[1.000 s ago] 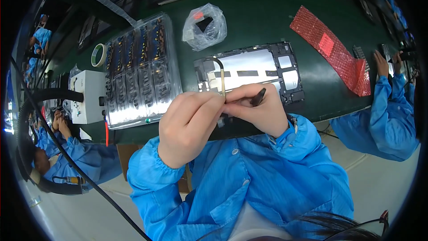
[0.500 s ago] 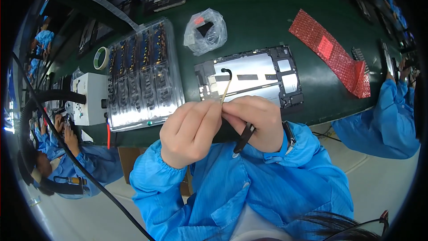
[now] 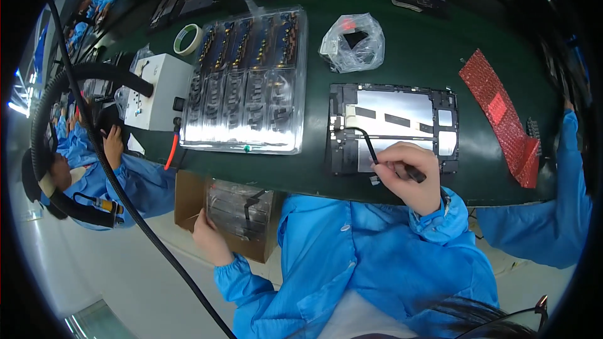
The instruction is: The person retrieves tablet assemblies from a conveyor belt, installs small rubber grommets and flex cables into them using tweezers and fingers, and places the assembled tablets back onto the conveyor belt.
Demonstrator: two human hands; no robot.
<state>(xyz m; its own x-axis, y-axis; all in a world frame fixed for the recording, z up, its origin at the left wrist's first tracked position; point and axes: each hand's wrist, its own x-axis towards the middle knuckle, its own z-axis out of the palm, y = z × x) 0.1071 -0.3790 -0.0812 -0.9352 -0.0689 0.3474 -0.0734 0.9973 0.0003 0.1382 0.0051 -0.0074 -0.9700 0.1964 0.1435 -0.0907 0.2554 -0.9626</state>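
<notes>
My right hand (image 3: 409,172) is closed over the lower right part of a tablet-like device (image 3: 447,95) with a black frame and silver plate. From its fingertips a thin black cable-like strip (image 3: 368,140) curves up to the left side of the device. A short black tool handle (image 3: 415,174) also sticks out of this hand. Below the bench edge, my left hand (image 3: 211,238) is at the left side of an open cardboard box (image 3: 188,196), fingers pressed together. What they hold, if anything, I cannot make out. Clear plastic packing (image 3: 235,199) with black strips lies in the box.
Left of the device lies a clear tray (image 3: 300,88) of circuit boards and small black parts. A white box unit (image 3: 164,88), a tape roll (image 3: 188,39), a clear plastic bundle (image 3: 370,50) and red bubble wrap (image 3: 502,127) lie around. A black cable (image 3: 135,213) crosses at left; co-workers sit both sides.
My hands have parted. The left has gone down and left to the cardboard box; the right has moved right, bringing the cable-like strip over the device. The view has shifted left.
</notes>
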